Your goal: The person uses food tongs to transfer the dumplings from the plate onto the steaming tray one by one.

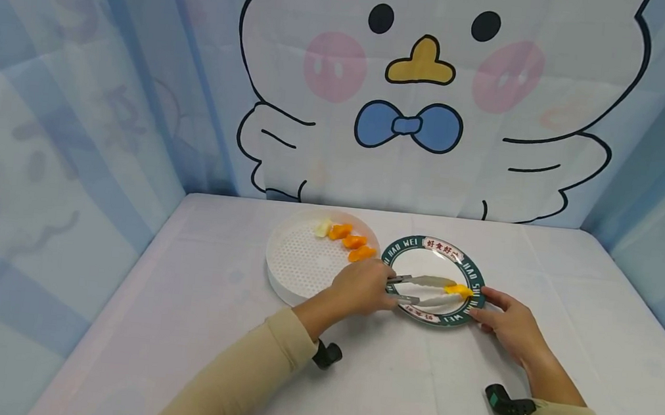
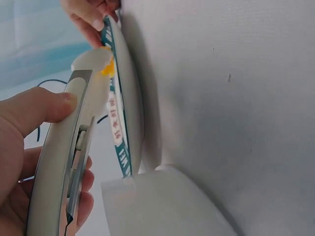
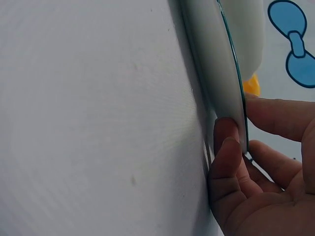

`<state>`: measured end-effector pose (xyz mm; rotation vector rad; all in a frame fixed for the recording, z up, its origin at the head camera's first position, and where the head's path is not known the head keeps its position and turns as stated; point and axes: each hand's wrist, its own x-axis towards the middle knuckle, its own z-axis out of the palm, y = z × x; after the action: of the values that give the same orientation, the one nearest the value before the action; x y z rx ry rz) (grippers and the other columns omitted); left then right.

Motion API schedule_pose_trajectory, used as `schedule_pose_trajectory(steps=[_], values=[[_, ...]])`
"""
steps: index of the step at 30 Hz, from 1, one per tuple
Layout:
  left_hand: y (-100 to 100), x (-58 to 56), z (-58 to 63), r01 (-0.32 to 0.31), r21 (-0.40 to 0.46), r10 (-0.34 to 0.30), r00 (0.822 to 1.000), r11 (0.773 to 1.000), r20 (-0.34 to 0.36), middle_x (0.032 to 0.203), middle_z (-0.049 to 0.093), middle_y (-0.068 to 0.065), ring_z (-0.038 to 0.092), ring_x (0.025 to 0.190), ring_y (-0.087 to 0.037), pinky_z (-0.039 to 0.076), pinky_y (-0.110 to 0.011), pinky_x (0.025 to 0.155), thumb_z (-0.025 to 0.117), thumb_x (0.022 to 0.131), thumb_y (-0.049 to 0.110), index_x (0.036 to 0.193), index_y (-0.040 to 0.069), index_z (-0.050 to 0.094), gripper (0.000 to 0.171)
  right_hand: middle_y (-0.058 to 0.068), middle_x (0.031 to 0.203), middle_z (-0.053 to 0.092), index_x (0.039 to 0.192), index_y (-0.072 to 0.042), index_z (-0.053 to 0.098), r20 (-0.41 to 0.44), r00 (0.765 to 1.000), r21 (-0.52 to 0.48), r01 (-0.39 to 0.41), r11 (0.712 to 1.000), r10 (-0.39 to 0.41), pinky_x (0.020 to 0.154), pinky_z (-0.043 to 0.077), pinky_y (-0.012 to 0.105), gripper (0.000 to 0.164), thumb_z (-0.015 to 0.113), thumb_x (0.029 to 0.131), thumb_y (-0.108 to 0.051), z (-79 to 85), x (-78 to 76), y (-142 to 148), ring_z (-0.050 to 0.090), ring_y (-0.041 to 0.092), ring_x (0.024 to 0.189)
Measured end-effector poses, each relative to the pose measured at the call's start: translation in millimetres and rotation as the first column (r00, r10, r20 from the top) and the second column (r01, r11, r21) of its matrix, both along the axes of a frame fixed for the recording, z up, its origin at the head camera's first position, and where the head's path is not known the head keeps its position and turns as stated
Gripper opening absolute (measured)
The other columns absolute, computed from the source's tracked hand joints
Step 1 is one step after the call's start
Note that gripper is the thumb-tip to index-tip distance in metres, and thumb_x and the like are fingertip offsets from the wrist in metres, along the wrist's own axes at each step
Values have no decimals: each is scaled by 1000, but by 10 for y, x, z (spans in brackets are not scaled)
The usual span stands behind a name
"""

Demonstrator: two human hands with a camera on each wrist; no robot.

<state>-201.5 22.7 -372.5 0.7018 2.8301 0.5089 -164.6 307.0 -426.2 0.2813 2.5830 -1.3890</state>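
Observation:
My left hand (image 1: 363, 289) grips a pair of metal tongs (image 2: 56, 162) with pale, broad tips, reaching over a plate (image 1: 411, 262) with a green patterned rim. The tongs' two arms stand apart. A small yellow piece (image 1: 458, 290) lies at the plate's right side by the tongs' tips; whether the tips touch it cannot be told. My right hand (image 1: 512, 329) pinches the plate's right edge, thumb and fingers on both sides of the rim (image 3: 241, 83). In the right wrist view, some fingers are under the plate.
Left of the plate stands a round white tray (image 1: 298, 257) with a perforated bottom, close to the plate. Several orange pieces (image 1: 355, 242) and a pale yellow-green piece (image 1: 323, 228) lie along its far right side. A white cloth (image 1: 387, 397) covers the table; a printed curtain (image 1: 325, 161) hangs behind.

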Motion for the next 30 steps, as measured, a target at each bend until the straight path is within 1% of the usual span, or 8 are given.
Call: schedule_pose_trajectory(steps=[4,7,12,15,18,20,24,30], values=[[-105,16,55,-19,36,19,1000,999,11,91,63,6,53,74,-12,44,-23,61,78,87,32,125,13,70,43,29,153,33,154,4,29,0,1000,-1,3,1000,-3,71,49,22,74,66,96,-24,11,-3,-4,56,23,92],[-200,27,98,-24,60,25,1000,998,-15,93,65,6,53,72,-12,44,-22,60,78,87,30,125,13,71,42,29,153,32,154,4,29,4,1000,5,4,1000,-4,71,49,22,74,66,96,-24,21,0,-9,56,24,93],[-371,43,184,-53,64,58,996,997,-71,99,67,4,55,82,-14,47,-24,70,79,86,31,124,14,71,42,30,153,32,154,4,29,8,1000,11,3,1000,-3,71,49,22,74,66,96,-23,27,9,-22,56,26,96],[-485,49,230,-74,56,80,991,996,-105,110,68,3,55,90,-15,49,-28,78,78,87,32,127,14,70,45,30,153,31,154,5,28,2,1000,6,10,1000,-10,71,49,21,74,66,96,-22,19,7,-26,57,24,94],[-598,49,261,-93,63,100,988,994,-119,119,67,2,57,95,-16,50,-32,82,77,87,33,130,14,68,48,31,153,31,153,6,28,-5,1000,-4,12,1000,-12,71,49,20,74,67,95,-21,8,8,-27,57,22,93],[-674,45,273,-96,67,104,986,993,-132,122,67,1,58,96,-16,50,-33,82,78,87,33,131,13,68,49,31,153,31,153,6,29,-12,1000,-10,10,1000,-10,71,49,20,74,66,95,-20,3,12,-26,57,21,92],[-811,44,289,-105,84,116,983,991,-143,118,68,-3,58,92,-18,50,-34,79,79,86,32,128,10,69,48,32,152,31,152,7,29,-26,1000,-10,0,1000,0,71,49,20,73,66,95,-20,7,20,-23,57,20,91],[-993,35,297,-142,95,153,980,985,-128,119,67,-6,58,93,-19,50,-36,82,79,86,32,129,9,68,50,33,152,32,152,8,29,-33,999,-14,-1,1000,1,71,49,19,72,66,95,-19,10,23,-20,57,19,91]])
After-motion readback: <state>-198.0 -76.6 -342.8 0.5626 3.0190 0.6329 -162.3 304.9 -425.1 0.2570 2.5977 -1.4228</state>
